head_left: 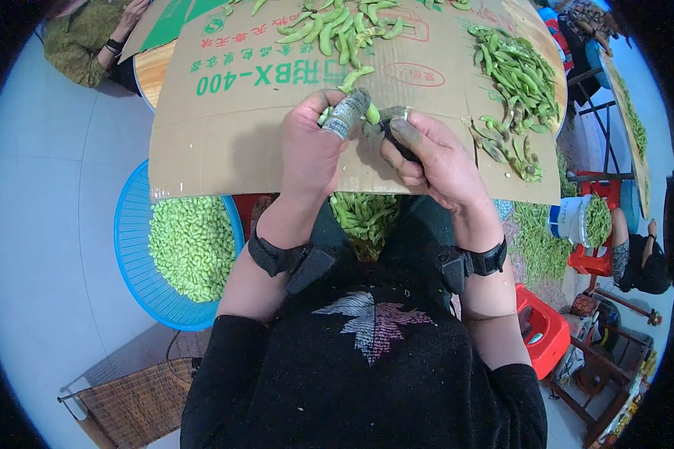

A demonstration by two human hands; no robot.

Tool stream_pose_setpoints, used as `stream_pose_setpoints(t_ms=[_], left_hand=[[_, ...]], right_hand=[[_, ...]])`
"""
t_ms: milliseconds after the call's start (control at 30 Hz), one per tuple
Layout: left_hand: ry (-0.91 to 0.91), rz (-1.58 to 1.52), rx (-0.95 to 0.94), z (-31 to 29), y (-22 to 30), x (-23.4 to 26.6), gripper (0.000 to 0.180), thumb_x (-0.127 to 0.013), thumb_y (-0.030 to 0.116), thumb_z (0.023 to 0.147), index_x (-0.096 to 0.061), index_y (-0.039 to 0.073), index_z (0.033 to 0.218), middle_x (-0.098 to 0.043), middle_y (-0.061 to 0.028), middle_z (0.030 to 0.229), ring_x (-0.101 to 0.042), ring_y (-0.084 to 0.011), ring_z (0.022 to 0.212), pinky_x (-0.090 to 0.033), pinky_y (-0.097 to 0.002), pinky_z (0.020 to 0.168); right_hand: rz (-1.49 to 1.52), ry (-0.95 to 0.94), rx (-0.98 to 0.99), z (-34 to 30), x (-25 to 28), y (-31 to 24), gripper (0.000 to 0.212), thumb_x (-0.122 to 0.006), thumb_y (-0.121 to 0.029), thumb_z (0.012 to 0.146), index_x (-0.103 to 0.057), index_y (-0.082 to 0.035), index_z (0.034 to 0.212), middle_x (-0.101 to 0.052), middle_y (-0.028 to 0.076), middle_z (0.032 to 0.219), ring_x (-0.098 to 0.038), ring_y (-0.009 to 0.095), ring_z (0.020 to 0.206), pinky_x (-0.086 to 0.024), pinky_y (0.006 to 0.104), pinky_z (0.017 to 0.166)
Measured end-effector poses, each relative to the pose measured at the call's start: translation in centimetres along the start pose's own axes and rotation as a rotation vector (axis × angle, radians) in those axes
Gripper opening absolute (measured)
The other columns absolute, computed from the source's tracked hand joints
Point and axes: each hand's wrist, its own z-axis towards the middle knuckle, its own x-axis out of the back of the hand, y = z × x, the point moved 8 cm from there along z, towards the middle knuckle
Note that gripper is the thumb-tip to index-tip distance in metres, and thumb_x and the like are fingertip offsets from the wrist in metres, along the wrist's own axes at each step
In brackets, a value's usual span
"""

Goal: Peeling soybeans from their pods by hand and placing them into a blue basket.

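Note:
Above the near part of a flattened cardboard sheet [225, 138], my two hands are close together. My left hand [313, 142] is closed, a grey knitted cover on its thumb, and pinches a green bean pod [372, 114]. Another pod [356, 77] shows just beyond its fingers. Closed as well, my right hand [436, 156] has a dark-stained thumb and curls around a black object [401, 142] whose kind I cannot make out. Its tip is close to the pinched pod. Loose pods [341, 30] lie beyond my hands, and a larger pile [513, 71] is at the right.
Down to the left, a blue plastic basket [121, 232] holds shelled green beans [191, 247]. More pods [363, 213] are between my knees. At right are a red stool [543, 329], a white bucket [571, 219] and pods on the floor [539, 239]. Other people sit nearby.

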Motion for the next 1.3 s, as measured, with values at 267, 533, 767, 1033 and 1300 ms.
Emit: stream_pose_setpoints(t_ms=[267, 533, 767, 1033, 1300], left_hand=[[-0.06, -0.25, 0.146, 0.2, -0.8, -0.6, 0.013, -0.049, 0.004, 0.086, -0.057, 0.004, 0.096, -0.051, 0.0039, 0.07, -0.038, -0.002, 0.052, -0.027, -0.017, 0.045], [-0.221, -0.445, 0.31, 0.1, -1.5, -1.0, 0.008, -0.051, 0.009, 0.087, -0.056, 0.005, 0.093, -0.05, 0.0038, 0.069, -0.037, -0.0017, 0.051, -0.026, -0.0167, 0.043], [-0.08, 0.005, 0.052, 0.4, -1.4, 0.0, 0.009, -0.056, 0.002, 0.083, -0.055, 0.004, 0.092, -0.058, -0.0014, 0.082, -0.05, -0.0065, 0.061, -0.034, -0.0167, 0.047], [0.038, -0.158, 0.173, 0.6, -0.5, 3.1, 0.022, -0.051, -0.001, 0.085, -0.058, 0.001, 0.105, -0.06, -0.0031, 0.077, -0.045, -0.0044, 0.057, -0.03, -0.0156, 0.045], [0.177, -0.149, 0.105, 0.4, 0.7, 5.4, 0.021, -0.051, 0.003, 0.087, -0.059, 0.001, 0.106, -0.058, -0.001, 0.076, -0.047, -0.004, 0.057, -0.03, -0.0137, 0.044]], right_hand=[[0.146, 0.109, 0.109, 0.9, -0.6, 0.8, 0.019, -0.042, -0.019, 0.094, -0.051, -0.008, 0.081, -0.042, -0.005, 0.057, -0.03, 0.001, 0.042, -0.021, 0.0172, 0.036], [0.726, -0.177, -0.086, 1.3, -2.1, 2.3, 0.015, -0.043, -0.015, 0.093, -0.053, -0.006, 0.087, -0.046, -0.003, 0.061, -0.031, 0.002, 0.042, -0.023, 0.0166, 0.036], [0.14, 0.235, 0.091, 2.0, 0.8, 1.4, 0.011, -0.049, -0.014, 0.09, -0.054, -0.007, 0.083, -0.043, -0.006, 0.056, -0.032, 0.002, 0.041, -0.022, 0.0176, 0.036], [0.303, -0.029, 0.084, 3.7, 0.3, -0.7, 0.012, -0.047, -0.014, 0.092, -0.054, -0.006, 0.087, -0.043, -0.006, 0.054, -0.028, 0.0, 0.04, -0.018, 0.0153, 0.034], [-1.163, 0.362, 0.425, 6.6, 3.5, -5.8, 0.028, -0.058, -0.029, 0.08, -0.058, -0.002, 0.086, -0.061, 0.021, 0.077, -0.06, 0.037, 0.075, -0.047, 0.0447, 0.067]])
